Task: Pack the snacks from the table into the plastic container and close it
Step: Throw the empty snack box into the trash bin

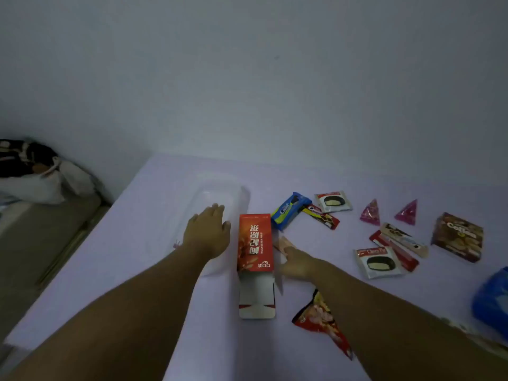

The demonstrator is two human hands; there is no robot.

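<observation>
Dim, bluish, flat light; soft overall blur, wide-angle bending at the edges.

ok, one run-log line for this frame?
phase: start | left hand: flat on clear container | right hand: touching slim packet beside red box | snacks packed: none visible

Your left hand [207, 233] lay flat, its fingers [217, 209] straight, on the clear plastic container [236, 193] on the tabletop [137, 257]. Just to its right stood the red carton [254, 243] with its flap open toward you. Your right hand [298, 264] touched a small peach packet [284, 243] beside the carton. More snacks [384, 232] lay scattered to the right.
</observation>
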